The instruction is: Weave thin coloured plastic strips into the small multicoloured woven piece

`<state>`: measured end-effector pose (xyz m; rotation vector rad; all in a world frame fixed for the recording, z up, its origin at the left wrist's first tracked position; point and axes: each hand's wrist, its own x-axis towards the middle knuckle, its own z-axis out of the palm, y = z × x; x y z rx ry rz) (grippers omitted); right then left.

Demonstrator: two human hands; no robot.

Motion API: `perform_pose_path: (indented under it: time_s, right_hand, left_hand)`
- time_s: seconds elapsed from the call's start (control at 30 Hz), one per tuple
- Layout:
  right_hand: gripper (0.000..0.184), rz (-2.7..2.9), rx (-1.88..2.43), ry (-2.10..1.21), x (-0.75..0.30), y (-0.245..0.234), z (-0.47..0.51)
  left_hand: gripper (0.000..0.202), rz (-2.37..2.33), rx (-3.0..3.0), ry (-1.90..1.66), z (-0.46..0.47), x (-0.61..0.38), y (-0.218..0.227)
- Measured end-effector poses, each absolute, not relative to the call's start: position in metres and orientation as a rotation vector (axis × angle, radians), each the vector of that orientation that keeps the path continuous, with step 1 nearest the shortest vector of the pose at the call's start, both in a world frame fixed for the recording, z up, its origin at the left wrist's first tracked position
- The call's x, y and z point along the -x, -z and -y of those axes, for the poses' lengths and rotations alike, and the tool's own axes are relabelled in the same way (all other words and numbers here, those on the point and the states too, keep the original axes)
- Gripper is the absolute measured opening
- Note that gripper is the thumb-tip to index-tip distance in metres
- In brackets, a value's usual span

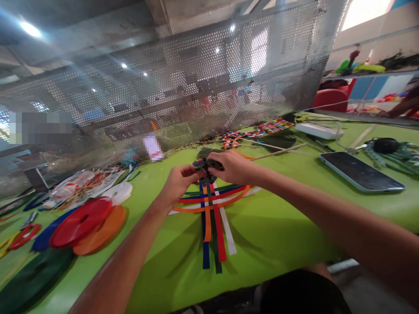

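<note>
Coloured strips (pixel 212 199), interlaced in blue, orange, green, red and white, spread over the middle of the green table (pixel 262 235), with loose ends pointing to its near edge. At their far end the left hand (pixel 178 181) pinches a small dark piece (pixel 206 173) between thumb and fingers, and the right hand (pixel 234 168) grips its other side; detail there is blurred. Flat rolls (pixel 73 226) lie toward the table's left edge, a phone (pixel 360 171) toward the right.
</note>
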<state>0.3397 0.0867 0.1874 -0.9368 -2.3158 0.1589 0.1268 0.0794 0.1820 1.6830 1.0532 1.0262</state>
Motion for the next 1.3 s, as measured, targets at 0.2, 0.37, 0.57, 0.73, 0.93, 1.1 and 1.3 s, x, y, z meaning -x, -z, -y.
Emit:
perform_pose_path:
  time_s: [0.2,0.37,0.57,0.73,0.93,1.1,1.3]
  right_hand:
    - [0.013,2.326,0.953,-0.163,-0.3394,-0.1860,-0.0863]
    - [0.024,2.313,1.103,-0.091,-0.3403,-0.1886,-0.0866]
    - [0.023,2.222,1.275,-0.050,-0.3454,-0.1935,-0.0881]
    - [0.020,2.161,1.235,-0.048,-0.3457,-0.1915,-0.0909]
    - [0.016,2.166,1.171,-0.047,-0.3438,-0.1901,-0.0903]
    - [0.015,2.180,1.117,-0.045,-0.3447,-0.1905,-0.0888]
    - [0.016,2.185,1.080,-0.058,-0.3460,-0.1900,-0.0899]
  left_hand:
    - [0.043,-1.041,-1.653,-1.056,-0.0797,-0.1284,-0.1815]
    - [0.044,-1.056,-1.602,-1.121,-0.0806,-0.1285,-0.1809]
    - [0.047,-1.079,-1.499,-1.250,-0.0829,-0.1288,-0.1816]
    - [0.045,-1.057,-1.458,-1.289,-0.0822,-0.1320,-0.1824]
    - [0.041,-1.054,-1.452,-1.322,-0.0836,-0.1307,-0.1815]
    - [0.043,-1.047,-1.473,-1.310,-0.0833,-0.1304,-0.1817]
    - [0.045,-1.031,-1.507,-1.295,-0.0839,-0.1292,-0.1804]
